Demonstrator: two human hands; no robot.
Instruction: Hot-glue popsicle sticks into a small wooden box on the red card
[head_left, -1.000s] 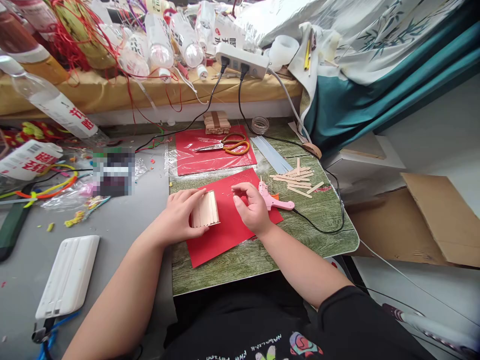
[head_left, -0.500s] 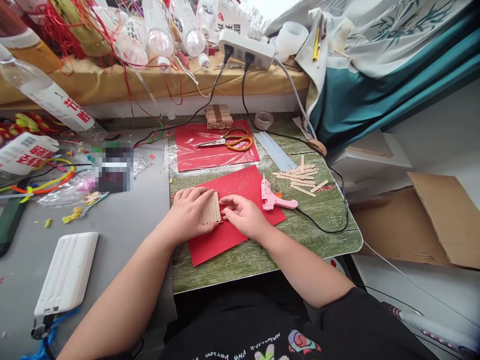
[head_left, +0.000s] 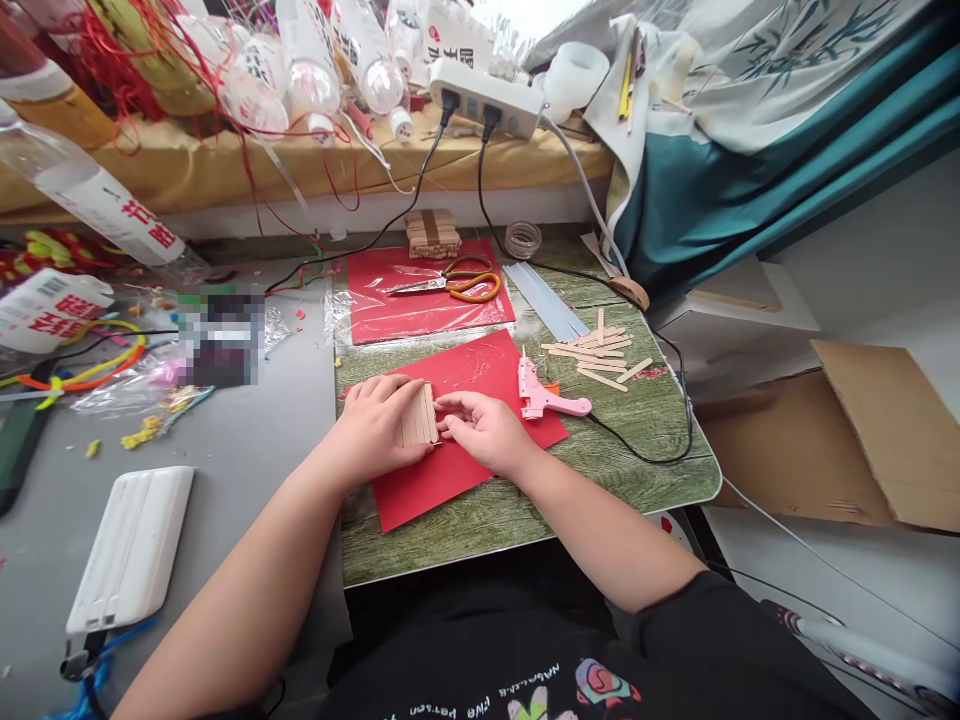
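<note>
A small panel of craft sticks (head_left: 420,420), laid side by side, sits over the red sheet in the middle of the mat. Spread across its left part, my left hand (head_left: 377,425) grips it, thumb along the near edge and fingers along the far side. My right hand (head_left: 484,430) is at the panel's right edge with fingers bent and thumb and fingertips against the outermost stick. The red sheet (head_left: 427,490) lies under both hands, with stringy glue threads on its far part. Just right of my right hand, a pink hot glue gun (head_left: 551,398) rests partly on the sheet.
Loose craft sticks (head_left: 600,350) and pale glue sticks (head_left: 546,302) lie at the right. Behind are scissors (head_left: 450,283) on a wrapped red pack, a bundle of sticks (head_left: 433,235) and a tape roll (head_left: 523,239). The glue gun's black cord (head_left: 637,457) loops over the mat's right side.
The whole view has shifted slightly, moving things a little to the left. Both hands keep almost the same position on the craft stick panel.
</note>
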